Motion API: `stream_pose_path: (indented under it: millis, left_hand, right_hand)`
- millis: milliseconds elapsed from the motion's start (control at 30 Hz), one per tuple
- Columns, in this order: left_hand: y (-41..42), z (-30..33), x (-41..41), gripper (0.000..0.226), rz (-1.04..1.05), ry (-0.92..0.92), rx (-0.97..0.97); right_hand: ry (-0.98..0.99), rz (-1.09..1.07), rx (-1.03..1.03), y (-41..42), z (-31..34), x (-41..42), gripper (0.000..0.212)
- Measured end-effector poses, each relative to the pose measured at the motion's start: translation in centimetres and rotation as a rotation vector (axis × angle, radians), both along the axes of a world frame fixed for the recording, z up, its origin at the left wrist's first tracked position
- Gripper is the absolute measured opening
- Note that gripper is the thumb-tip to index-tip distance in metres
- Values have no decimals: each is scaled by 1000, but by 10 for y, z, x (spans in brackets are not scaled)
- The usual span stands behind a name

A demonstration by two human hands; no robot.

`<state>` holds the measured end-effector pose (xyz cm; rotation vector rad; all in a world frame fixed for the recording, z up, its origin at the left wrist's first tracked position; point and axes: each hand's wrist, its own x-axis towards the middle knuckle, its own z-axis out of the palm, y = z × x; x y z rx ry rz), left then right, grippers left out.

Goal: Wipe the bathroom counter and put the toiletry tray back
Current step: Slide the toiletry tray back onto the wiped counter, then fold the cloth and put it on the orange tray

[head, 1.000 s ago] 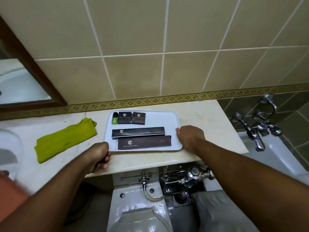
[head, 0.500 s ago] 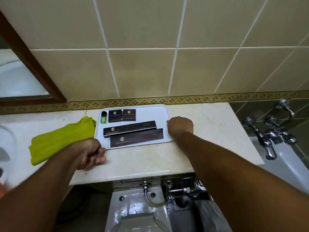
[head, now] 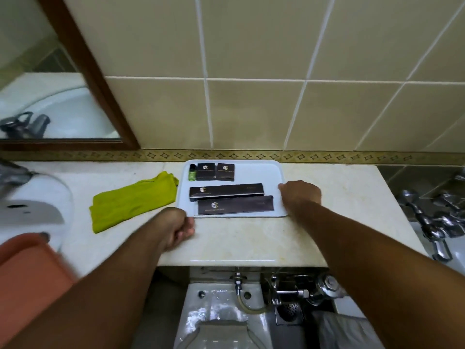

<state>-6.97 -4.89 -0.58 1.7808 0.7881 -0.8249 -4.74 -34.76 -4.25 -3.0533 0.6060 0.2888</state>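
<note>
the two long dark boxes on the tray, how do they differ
The rear long box looks thicker, a raised carton; the front long box looks flatter, like a sleeve. The rear one sits further left, the front one reaches further right. Both are dark, bear a pale logo and lie lengthwise on the white tray.

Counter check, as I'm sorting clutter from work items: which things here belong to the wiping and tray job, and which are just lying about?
Belong to the job:
counter
white tray with dark boxes and a small green bottle
green cloth
left hand, right hand, both at the tray's edges

Just about:
sink
mirror
taps
orange tub
</note>
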Motion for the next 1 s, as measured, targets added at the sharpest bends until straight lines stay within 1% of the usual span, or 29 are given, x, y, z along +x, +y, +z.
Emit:
stream_pose_path:
  millis: [67,100,133,167,200,233,267,333,367,400,433,500,600,667,700,733,833,933,1000]
  left_hand:
    - [19,3,-4,52,68,-199,87]
    - [36,7,-3,53,63,-304,196]
    - [57,11,-1,51,12,-379,352]
    - [77,17,1,49,-46,-417,516]
    - [101,23,4,48,-55,-418,643]
    - [121,30,8,47,-38,-401,712]
    - [133,34,13,47,-35,-383,742]
    - [158,38,23,46,-79,-354,727]
    - [163,36,30,47,-119,-350,686]
    - [166,32,34,49,-142,-343,632]
    - [171,27,38,51,-151,-328,577]
    - [171,21,43,59,-156,-286,515]
    - [177,12,48,67,-256,-237,590]
    - [177,7,50,72,-312,-230,606]
    - [178,3,51,73,-321,-236,594]
    - [179,0,50,72,-322,-250,574]
    - [185,-6,46,63,-278,-303,502]
    - [197,0,37,54,-149,-342,401]
    - [207,12,31,51,-69,-397,384]
  right_hand:
    - [-84,39,-90,7,15,0,52]
    - [-168,59,-100,18,25,2,53]
    - [-255,85,-65,34,36,6,52]
    - [-328,127,11,55,46,9,48]
    - [-370,189,121,84,55,14,41]
    - [-362,242,261,114,63,18,35]
    - [-308,289,408,139,68,20,30]
    - [-158,371,656,196,65,25,23]
    - [-89,379,732,217,60,28,28]
    - [-37,376,762,235,55,32,37]
    - [0,377,734,252,49,39,44]
    - [15,369,576,270,42,52,50]
    - [43,355,324,292,36,70,52]
    - [125,442,137,298,40,77,54]
    - [176,490,80,300,42,80,56]
    - [220,515,65,302,45,83,59]
    - [298,507,139,298,47,89,63]
    - [221,485,277,293,48,83,63]
    - [131,460,464,291,54,77,63]
